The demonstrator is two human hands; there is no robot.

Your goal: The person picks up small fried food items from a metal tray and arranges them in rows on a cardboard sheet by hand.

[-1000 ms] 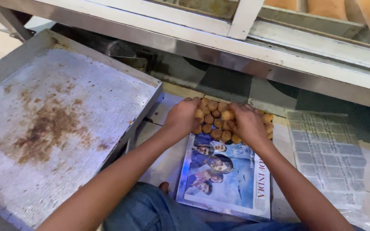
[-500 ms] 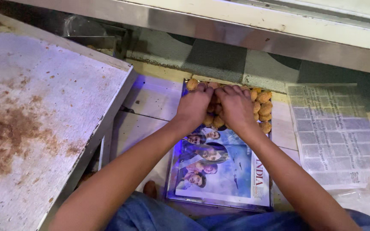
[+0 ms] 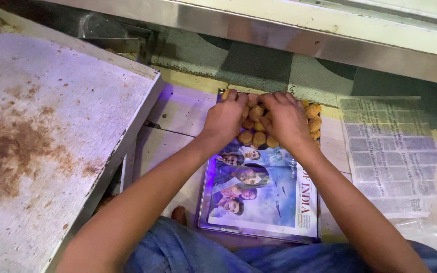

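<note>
A pile of small round golden-brown fried balls lies at the far end of a flat metal tray lined with a colour newspaper page. My left hand rests on the left side of the pile, fingers curled over the balls. My right hand covers the right side of the pile, fingers bent down among the balls. Both hands press against the heap; whether either one grips a ball is hidden under the fingers.
A large greasy metal sheet with brown stains sits at the left, its edge close to the tray. A loose newspaper sheet lies on the floor at the right. A steel counter edge runs across the top. My blue-jeaned knees are at the bottom.
The view has shifted left and down slightly. My hands have drawn closer together over the pile of balls, covering more of it.
</note>
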